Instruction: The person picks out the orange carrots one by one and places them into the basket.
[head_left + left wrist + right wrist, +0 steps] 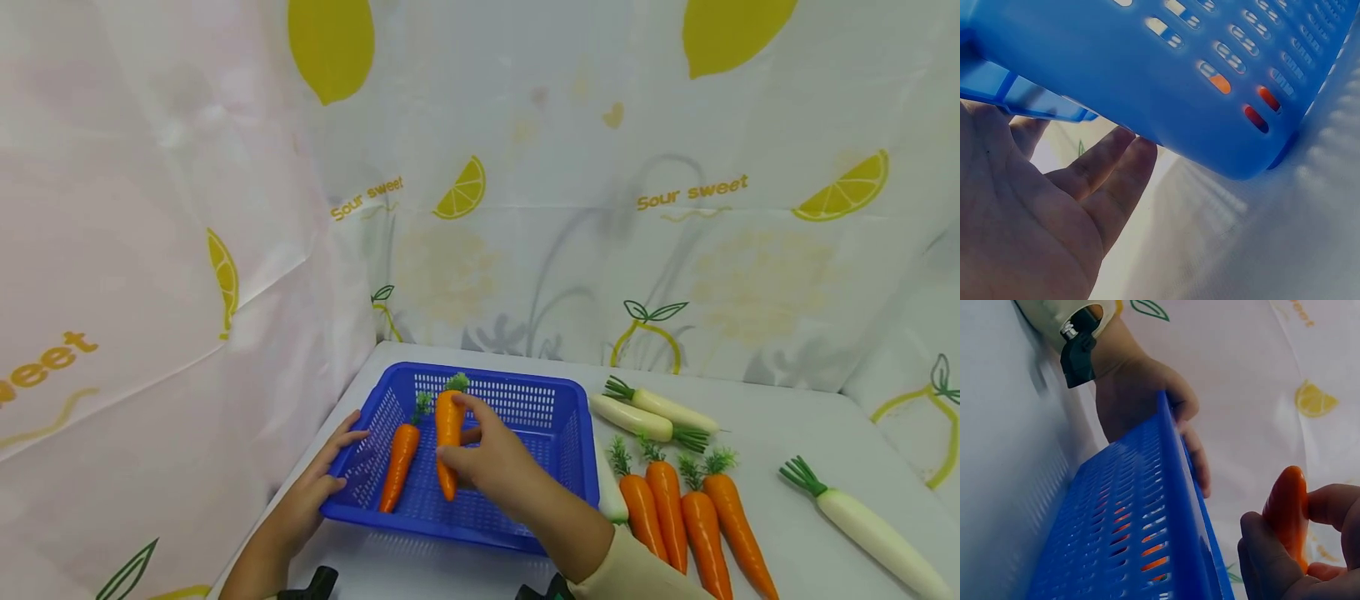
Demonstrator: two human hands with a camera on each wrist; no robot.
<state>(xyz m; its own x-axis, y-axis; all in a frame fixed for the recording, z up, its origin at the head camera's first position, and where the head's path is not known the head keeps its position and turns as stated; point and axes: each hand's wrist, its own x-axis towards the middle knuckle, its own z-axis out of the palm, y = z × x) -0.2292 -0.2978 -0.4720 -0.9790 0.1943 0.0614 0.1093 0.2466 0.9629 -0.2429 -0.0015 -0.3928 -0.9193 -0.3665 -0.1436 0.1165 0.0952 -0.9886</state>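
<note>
An orange carrot (pixel 448 433) with a green tuft is pinched between the thumb and fingers of my right hand (pixel 495 454), held above the blue basket (pixel 480 531). The right wrist view shows the carrot (pixel 1288 515) gripped in the right hand (pixel 1297 569), beyond the basket's rim. A second carrot (pixel 401 462) lies inside the basket towards its left side. At the basket's left rim rests my left hand (pixel 311 492), its fingers fairly straight and touching the edge. In the left wrist view, the left hand's fingertips (pixel 1141 150) meet the blue wall.
Several carrots (pixel 701 525) lie side by side right of the basket. Two white radishes (pixel 637 417) lie behind them, another radish (pixel 873 529) lies far right, and a pale one (pixel 611 487) shows beside the basket. A lemon-print curtain (pixel 540 250) stands behind the white table (pixel 810 433).
</note>
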